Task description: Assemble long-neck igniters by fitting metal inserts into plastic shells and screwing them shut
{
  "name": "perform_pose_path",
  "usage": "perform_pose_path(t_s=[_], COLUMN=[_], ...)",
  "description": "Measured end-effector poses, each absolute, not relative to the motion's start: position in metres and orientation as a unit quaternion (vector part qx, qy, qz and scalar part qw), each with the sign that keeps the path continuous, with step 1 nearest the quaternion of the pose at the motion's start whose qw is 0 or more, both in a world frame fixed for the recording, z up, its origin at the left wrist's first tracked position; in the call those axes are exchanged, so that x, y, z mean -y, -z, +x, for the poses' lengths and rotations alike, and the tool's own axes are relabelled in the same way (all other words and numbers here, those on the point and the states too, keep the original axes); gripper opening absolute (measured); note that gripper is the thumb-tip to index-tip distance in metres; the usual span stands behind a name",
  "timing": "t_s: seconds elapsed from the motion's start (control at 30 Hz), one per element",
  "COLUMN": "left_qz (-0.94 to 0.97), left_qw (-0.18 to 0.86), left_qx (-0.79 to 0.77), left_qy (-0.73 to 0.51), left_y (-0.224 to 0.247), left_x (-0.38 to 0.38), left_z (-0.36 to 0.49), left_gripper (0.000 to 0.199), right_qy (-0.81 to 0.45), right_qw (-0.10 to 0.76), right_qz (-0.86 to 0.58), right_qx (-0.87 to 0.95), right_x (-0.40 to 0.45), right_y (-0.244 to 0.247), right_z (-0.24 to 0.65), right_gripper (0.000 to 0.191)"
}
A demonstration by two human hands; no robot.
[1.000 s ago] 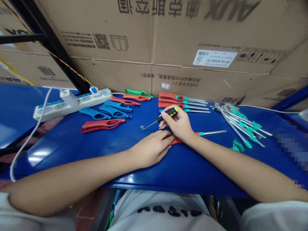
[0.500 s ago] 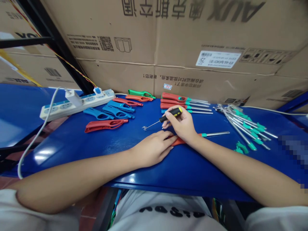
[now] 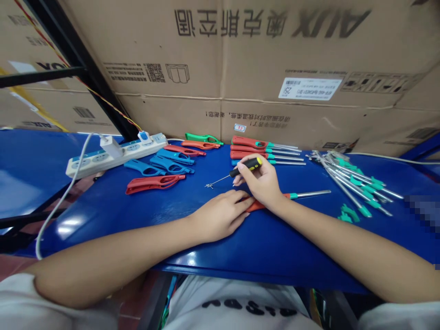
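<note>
A screwdriver with a black and yellow handle is gripped in my right hand, its thin shaft slanting down to the left. The tip reaches a small pile of screws on the blue table. My left hand lies palm down, its fingers closed over the handle end of an orange stick lighter. That lighter's green collar and metal tube point right, beyond my right wrist; its middle is hidden by my hands.
Loose red, blue and green handle shells lie left. Several lighters with tubes are lined up behind my right hand. Metal tubes with green parts are heaped right. A power strip and cardboard box stand behind.
The whole view has shifted slightly, so things appear a little lower and further right. Both hands keep nearly the same pose, with the screwdriver tip still at the screws.
</note>
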State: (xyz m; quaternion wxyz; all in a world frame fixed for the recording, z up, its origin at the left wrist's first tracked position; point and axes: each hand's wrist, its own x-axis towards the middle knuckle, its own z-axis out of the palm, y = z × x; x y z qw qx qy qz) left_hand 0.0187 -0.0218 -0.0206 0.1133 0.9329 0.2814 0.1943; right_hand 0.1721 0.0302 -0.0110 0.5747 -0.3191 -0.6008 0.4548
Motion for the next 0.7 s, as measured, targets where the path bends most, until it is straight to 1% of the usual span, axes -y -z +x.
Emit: perform_pose_path(t_s=[0.23,0.37,0.47,0.6,0.7], left_qz=[0.933,0.932,0.931,0.93,0.927], left_qw=[0.115,0.12,0.126,0.133,0.147], left_qx=[-0.285,-0.286,-0.281,-0.281,-0.281], left_qy=[-0.187,-0.189,-0.195,-0.196,-0.2], left_y=[0.0204,0.0202,0.02,0.0194,0.0189], left_x=[0.0218,0.0215,0.0212,0.0209,0.0209], left_z=[0.0183,0.018,0.018,0.0181,0.018], left_gripper=[0.035,0.036,0.035,0.035,0.035], right_qy=[-0.443,-0.428,-0.427,-0.429,-0.434], right_qw=[0.596,0.615,0.615,0.612,0.61], right_qz=[-0.309,-0.309,-0.306,-0.301,-0.309], right_qx=[0.594,0.585,0.588,0.593,0.587], right_x=[-0.0294,-0.0271,-0.0246,-0.0222,-0.0225], right_y=[0.0119,0.0103,0.0089,0.0069,0.0062], right_z=[0.1722,0.172,0.1718,0.1716,0.1715], right_gripper=[0.025,0.027,0.028,0.024,0.025])
